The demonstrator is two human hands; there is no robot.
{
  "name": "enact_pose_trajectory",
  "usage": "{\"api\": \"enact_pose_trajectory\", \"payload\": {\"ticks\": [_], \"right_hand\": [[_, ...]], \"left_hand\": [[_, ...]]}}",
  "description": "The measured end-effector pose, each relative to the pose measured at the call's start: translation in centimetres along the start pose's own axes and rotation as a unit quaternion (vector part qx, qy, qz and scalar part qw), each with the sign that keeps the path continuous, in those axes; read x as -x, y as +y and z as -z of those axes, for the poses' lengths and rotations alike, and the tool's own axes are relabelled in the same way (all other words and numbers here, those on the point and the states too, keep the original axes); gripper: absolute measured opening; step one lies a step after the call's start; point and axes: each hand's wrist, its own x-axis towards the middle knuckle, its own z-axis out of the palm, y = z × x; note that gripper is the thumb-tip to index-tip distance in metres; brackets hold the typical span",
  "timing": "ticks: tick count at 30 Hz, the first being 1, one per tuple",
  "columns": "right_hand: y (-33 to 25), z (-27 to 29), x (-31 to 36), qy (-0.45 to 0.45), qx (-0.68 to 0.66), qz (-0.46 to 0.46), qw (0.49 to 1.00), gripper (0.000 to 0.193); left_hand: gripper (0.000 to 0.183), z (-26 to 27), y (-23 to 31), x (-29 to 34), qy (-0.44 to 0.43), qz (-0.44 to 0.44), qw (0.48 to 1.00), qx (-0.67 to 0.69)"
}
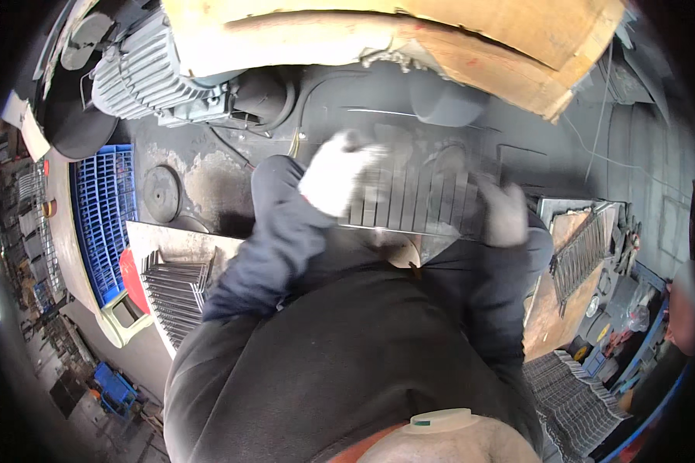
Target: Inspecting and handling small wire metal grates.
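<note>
My left hand (337, 176), in a white glove, is closed at the left side of a metal rack (409, 199) with long parallel bars. Motion smears the rack's upper part and my fingertips. At the rack's right side is my right hand (506, 214), gloved too. Its fingers point toward the rack's edge, but blur hides whether they grip it. The rack lies between my knees, above my lap. Just beyond it a smooth grey rounded part (448, 102) shows under a torn cardboard sheet (486, 58).
A finned electric motor (143, 73) stands at the far left. Bent wire pieces (174, 297) lie on a board to my left, near a blue plastic crate (104, 216). More wire racks (579, 258) rest on a board to my right. Part of another person (683, 309) shows at the right edge.
</note>
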Motion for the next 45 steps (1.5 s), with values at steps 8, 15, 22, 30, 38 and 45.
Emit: {"api": "enact_pose_trajectory", "payload": {"ticks": [8,15,22,30,38,45], "right_hand": [[-2.9,2.6,2.6,-0.024,-0.188,0.046,0.981,0.038],[-0.6,-9.6,0.8,-0.248,-0.202,0.022,0.947,0.025],[0.5,-8.0,5.2,-0.256,-0.207,0.029,0.944,0.021],[1.4,-6.6,8.7,-0.185,-0.227,0.049,0.955,0.017],[0.8,-1.2,5.9,-0.254,-0.192,0.021,0.948,0.024],[-4.4,3.1,3.4,-0.177,-0.133,0.041,0.974,0.022]], "left_hand": [[0.024,-2.8,-1.5,-0.9,-0.070,-0.068,0.995,-0.012],[0.016,8.7,-0.7,6.7,0.102,0.019,0.991,0.085],[0.022,7.0,-2.7,11.8,0.091,-0.016,0.990,0.104],[0.014,4.5,-3.0,13.6,0.084,-0.054,0.991,0.086],[0.018,2.8,-0.9,10.7,-0.015,-0.005,0.995,0.095],[0.018,-0.7,2.1,4.2,-0.065,0.039,0.992,0.096]]}}
